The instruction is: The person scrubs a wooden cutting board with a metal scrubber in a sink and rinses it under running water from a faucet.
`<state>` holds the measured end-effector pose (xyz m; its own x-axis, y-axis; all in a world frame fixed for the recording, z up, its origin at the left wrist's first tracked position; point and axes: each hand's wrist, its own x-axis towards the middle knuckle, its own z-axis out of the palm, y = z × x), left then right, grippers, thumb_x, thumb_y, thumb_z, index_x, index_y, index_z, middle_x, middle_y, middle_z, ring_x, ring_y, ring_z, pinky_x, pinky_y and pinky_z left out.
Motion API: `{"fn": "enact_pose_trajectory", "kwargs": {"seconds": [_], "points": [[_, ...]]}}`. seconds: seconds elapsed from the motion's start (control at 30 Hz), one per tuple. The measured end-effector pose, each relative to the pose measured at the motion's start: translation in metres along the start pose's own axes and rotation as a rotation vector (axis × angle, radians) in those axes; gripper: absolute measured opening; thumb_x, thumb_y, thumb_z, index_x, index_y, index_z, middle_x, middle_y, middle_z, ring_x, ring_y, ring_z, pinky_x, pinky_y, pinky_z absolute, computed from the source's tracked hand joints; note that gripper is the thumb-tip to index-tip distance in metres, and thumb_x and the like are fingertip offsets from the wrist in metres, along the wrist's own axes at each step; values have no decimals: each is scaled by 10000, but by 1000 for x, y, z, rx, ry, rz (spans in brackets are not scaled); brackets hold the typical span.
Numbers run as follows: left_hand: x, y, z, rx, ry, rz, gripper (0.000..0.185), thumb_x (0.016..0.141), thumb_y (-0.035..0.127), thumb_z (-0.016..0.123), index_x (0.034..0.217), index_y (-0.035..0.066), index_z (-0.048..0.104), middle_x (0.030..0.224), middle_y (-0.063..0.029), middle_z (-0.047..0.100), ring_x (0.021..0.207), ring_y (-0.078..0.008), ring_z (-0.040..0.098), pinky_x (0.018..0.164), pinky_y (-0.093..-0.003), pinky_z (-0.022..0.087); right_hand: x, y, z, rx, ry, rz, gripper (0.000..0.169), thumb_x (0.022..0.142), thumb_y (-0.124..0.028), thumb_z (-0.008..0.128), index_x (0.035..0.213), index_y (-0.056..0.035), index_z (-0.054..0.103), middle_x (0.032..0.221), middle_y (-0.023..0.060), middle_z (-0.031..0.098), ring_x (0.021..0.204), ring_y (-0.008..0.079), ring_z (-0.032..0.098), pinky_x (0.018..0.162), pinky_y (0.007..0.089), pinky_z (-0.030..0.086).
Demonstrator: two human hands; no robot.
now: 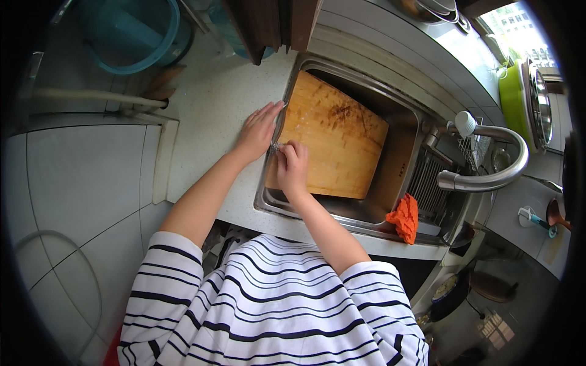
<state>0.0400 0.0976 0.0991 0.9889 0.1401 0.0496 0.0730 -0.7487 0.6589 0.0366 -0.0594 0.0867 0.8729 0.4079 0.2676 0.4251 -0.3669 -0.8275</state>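
Observation:
A wooden cutting board [339,137] with dark stains leans in the stainless steel sink [398,164], its left edge at the sink's rim. My left hand [261,130] lies nearly flat by that rim, fingertips at the board's upper left edge. With bent fingers, my right hand [293,167] pinches a small silvery scouring pad [276,147] against the board's left edge. Most of the pad is hidden by the fingers.
An orange cloth [405,219] hangs over the sink's front right rim. The curved metal faucet [499,183] stands at the right, by a draining rack [428,183]. A blue bucket [171,45] is at the upper left, and a brown wooden piece [304,23] juts in above the sink.

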Motion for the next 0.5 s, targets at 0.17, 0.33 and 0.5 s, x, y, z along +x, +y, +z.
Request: {"fn": "enact_pose_trajectory", "kwargs": {"seconds": [0.17,0.33,0.5], "points": [[2,1,-1,-23,7,24,549,920,49,474,1453,139,378,1436,-98,461,1344,-289,408,1102,-438,314,74,13,12,-11,143,18,87,774,36,616,838,5,565,954,169,554,925,382,504,808,428,421],[0,-4,1,-23,1,-18,549,926,58,470,1459,144,366,1439,-102,459,1345,-291,407,1106,-444,309,64,11,6,66,29,18,95,758,17,650,797,5,565,942,163,559,916,364,511,810,420,422],[-1,-2,-1,3,-4,-18,562,930,65,470,1471,150,341,1443,-102,454,1350,-284,402,1109,-446,304,5,-4,-2,136,-84,41,154,725,39,676,819,-2,561,928,144,572,936,338,540,806,394,437]]}}
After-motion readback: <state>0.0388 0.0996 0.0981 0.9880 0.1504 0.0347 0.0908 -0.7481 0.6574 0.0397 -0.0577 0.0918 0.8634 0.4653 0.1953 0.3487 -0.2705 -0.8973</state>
